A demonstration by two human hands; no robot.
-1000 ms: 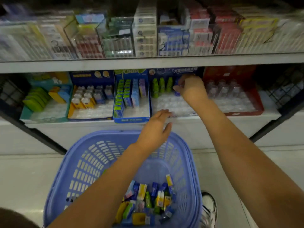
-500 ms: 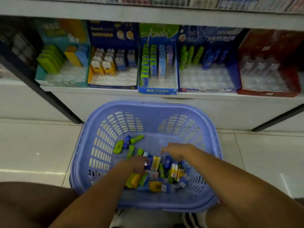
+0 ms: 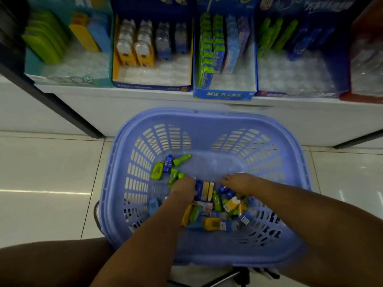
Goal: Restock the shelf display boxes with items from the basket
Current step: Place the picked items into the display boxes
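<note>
A lilac plastic basket (image 3: 207, 117) stands on the floor below the shelf, with a pile of small green, blue and yellow items (image 3: 219, 212) at its near side. A few green and blue ones (image 3: 169, 165) lie apart at the left. Both hands are down in the pile. My left hand (image 3: 183, 188) shows its back, its fingers tucked down beside a blue and a yellow-white box (image 3: 205, 190); what it holds is hidden. My right hand (image 3: 238, 182) lies over the pile, fingers pointing left and touching a blue item (image 3: 223, 189).
Five display boxes line the white shelf: a teal box (image 3: 68, 80), a dark blue box (image 3: 152, 87), a blue box (image 3: 223, 94) with green packs, a blue box (image 3: 300, 94) and a red box (image 3: 360, 98). Black shelf struts (image 3: 62, 112) slant at both sides. My knee (image 3: 51, 264) is at lower left.
A second ago my right hand was at the shelf box and my left above the basket. Both hands dropped into the basket's pile, and the view has tilted down and closer.
</note>
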